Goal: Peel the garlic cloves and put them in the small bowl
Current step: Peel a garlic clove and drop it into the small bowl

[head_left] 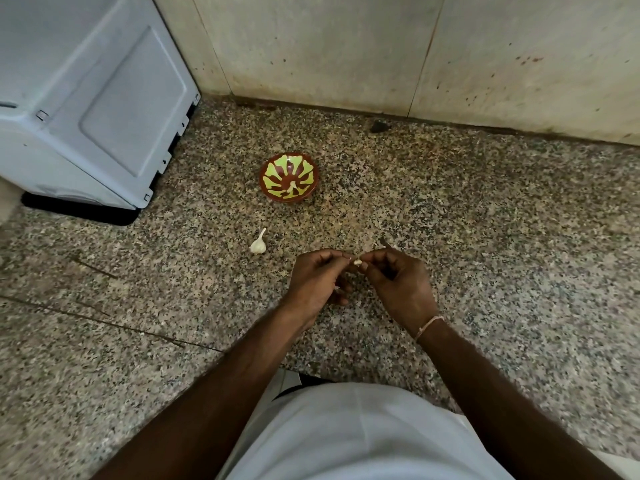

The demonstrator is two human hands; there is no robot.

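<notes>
A small garlic clove [358, 262] is pinched between the fingertips of my left hand [317, 284] and my right hand [398, 284], just above the speckled granite counter [485, 237]. Both hands have curled fingers meeting at the clove. A small brown bowl with a yellow-green pattern [289, 181] stands beyond the hands, toward the wall; something pale lies in it. A garlic piece with a pointed stem [258, 243] lies on the counter left of my hands, between them and the bowl.
A grey-white appliance [93, 98] fills the back left corner. A stained tiled wall [415, 46] closes the back. A small dark lump [379, 126] sits near the wall. A bit of skin [384, 242] lies beyond my right hand.
</notes>
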